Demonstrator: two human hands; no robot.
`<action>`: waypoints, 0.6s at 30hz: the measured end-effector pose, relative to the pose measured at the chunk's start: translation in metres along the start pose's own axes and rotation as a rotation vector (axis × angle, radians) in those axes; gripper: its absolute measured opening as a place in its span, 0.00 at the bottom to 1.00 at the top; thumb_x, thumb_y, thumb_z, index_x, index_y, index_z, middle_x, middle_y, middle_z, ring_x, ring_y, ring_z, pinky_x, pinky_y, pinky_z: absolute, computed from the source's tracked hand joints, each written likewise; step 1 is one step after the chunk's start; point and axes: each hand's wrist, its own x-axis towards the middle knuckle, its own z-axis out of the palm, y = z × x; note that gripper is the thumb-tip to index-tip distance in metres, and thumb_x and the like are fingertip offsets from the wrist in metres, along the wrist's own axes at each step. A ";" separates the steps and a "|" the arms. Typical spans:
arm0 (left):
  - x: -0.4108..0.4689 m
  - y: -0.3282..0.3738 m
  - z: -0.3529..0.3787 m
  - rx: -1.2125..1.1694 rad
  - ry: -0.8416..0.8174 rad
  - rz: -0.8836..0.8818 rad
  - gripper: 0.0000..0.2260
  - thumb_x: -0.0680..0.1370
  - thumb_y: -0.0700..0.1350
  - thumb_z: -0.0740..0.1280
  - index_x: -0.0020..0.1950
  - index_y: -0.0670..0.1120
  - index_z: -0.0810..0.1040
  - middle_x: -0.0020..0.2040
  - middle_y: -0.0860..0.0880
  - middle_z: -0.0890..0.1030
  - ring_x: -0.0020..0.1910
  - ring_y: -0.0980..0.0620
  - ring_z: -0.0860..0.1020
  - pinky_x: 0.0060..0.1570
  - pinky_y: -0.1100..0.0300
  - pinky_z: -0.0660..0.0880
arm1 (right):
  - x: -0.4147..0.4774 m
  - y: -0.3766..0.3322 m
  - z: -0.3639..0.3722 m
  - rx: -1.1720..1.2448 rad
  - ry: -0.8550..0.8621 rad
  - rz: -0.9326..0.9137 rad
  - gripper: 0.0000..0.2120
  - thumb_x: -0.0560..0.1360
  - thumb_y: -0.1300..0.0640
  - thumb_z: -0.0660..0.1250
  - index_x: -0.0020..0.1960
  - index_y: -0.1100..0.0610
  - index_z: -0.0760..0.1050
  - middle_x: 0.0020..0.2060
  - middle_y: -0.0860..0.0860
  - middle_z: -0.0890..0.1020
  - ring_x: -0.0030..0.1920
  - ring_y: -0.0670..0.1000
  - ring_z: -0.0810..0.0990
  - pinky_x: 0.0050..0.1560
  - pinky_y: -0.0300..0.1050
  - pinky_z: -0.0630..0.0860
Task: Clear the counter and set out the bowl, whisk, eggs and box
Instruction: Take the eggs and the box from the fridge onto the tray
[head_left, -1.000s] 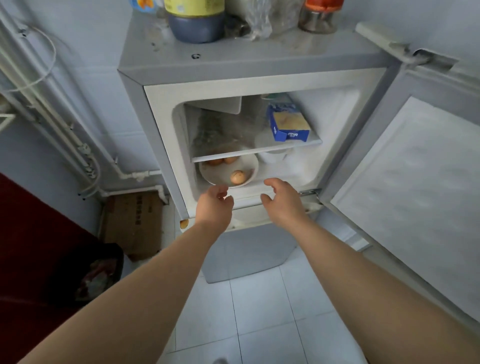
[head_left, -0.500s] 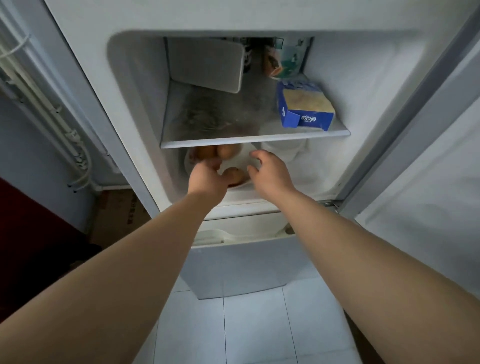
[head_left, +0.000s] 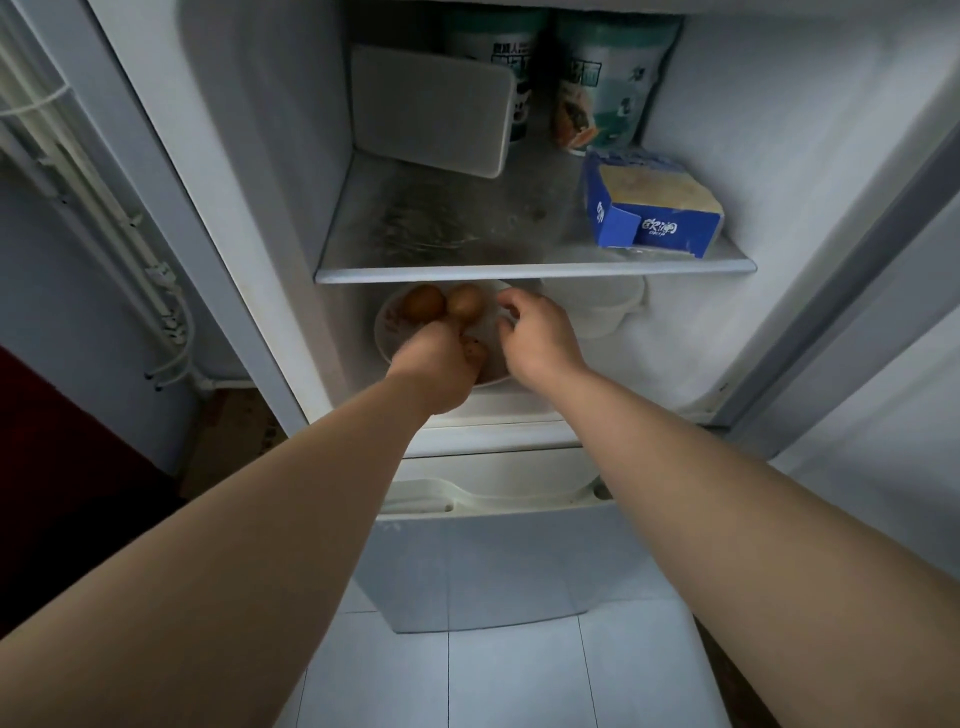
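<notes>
Eggs: two brown eggs (head_left: 425, 304) lay side by side at the back of a shallow white dish (head_left: 387, 338); a third, speckled egg (head_left: 471, 352) sat at its front.
Dish location: lower compartment of the open refrigerator (head_left: 218, 208), under the glass shelf (head_left: 519, 271).
Left hand (head_left: 436, 371): reached into the dish, back of hand up, touching the speckled egg; fingers hidden, so clamped or apart could not be told.
Right hand (head_left: 537, 340): fingers (head_left: 511, 301) curled onto the right rim of the dish.
Box: blue cardboard box (head_left: 654, 218) lay flat at the right end of the glass shelf.
Adjacent item: white plastic tub (head_left: 597, 314) stood just beside the dish, on its right.
</notes>
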 end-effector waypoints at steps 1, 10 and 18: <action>0.002 -0.004 -0.001 -0.026 0.026 -0.015 0.15 0.80 0.46 0.61 0.63 0.41 0.73 0.59 0.41 0.78 0.56 0.42 0.77 0.53 0.54 0.72 | 0.002 0.000 0.003 -0.012 -0.009 -0.009 0.14 0.77 0.61 0.60 0.62 0.57 0.75 0.60 0.57 0.79 0.60 0.58 0.77 0.61 0.49 0.73; 0.015 -0.018 0.001 -0.219 0.175 -0.077 0.11 0.75 0.40 0.60 0.55 0.48 0.75 0.50 0.46 0.80 0.45 0.47 0.74 0.44 0.60 0.67 | 0.035 -0.013 0.025 -0.054 -0.141 0.013 0.15 0.74 0.57 0.65 0.61 0.51 0.75 0.58 0.55 0.79 0.59 0.58 0.77 0.61 0.50 0.73; 0.023 -0.018 0.001 -0.293 0.185 -0.116 0.12 0.77 0.36 0.58 0.55 0.47 0.77 0.43 0.48 0.77 0.39 0.50 0.71 0.38 0.65 0.66 | 0.042 -0.017 0.034 0.190 -0.065 0.150 0.16 0.78 0.48 0.56 0.39 0.51 0.78 0.39 0.50 0.82 0.40 0.50 0.77 0.41 0.42 0.71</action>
